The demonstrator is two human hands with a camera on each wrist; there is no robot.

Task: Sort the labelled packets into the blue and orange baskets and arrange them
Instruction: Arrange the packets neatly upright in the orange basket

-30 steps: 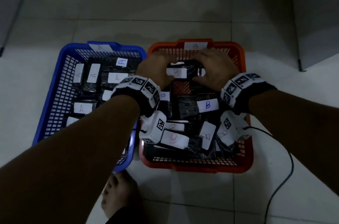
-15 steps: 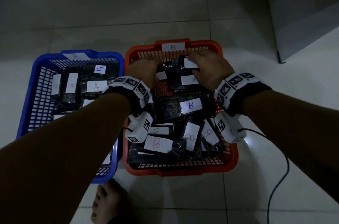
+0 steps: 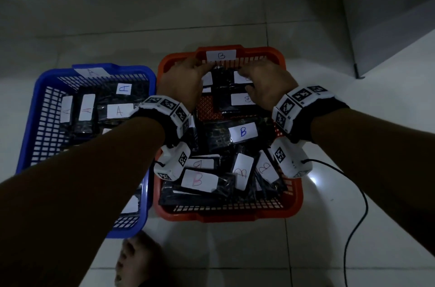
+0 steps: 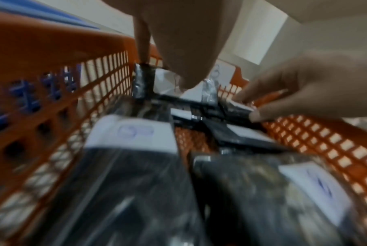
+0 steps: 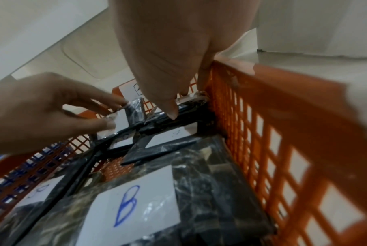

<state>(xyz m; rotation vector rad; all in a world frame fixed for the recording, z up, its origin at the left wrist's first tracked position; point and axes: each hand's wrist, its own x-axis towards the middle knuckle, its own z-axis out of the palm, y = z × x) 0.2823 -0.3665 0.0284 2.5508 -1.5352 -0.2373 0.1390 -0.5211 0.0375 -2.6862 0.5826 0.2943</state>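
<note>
The orange basket [image 3: 292, 204], tagged B, holds several black packets with white B labels. At its far wall my left hand [image 3: 203, 70] pinches the end of an upright B packet [image 5: 123, 119]. My right hand [image 3: 243, 73] pinches another B packet [image 4: 239, 109] just to the right of it. The two hands face each other a few centimetres apart. A packet with a blue B [image 3: 242, 131] lies flat behind my wrists. The blue basket [image 3: 35, 103], tagged A, stands to the left with A packets [image 3: 118, 111] lined up inside.
Both baskets stand side by side on a pale tiled floor. A black cable [image 3: 353, 228] trails from my right wrist across the tiles. A bare foot [image 3: 134, 261] is just in front of the baskets. A grey cabinet [image 3: 388, 16] stands at the far right.
Both hands have moved from the basket's middle towards its far wall, taking the packets with them. The view has shifted, so the baskets sit further left.
</note>
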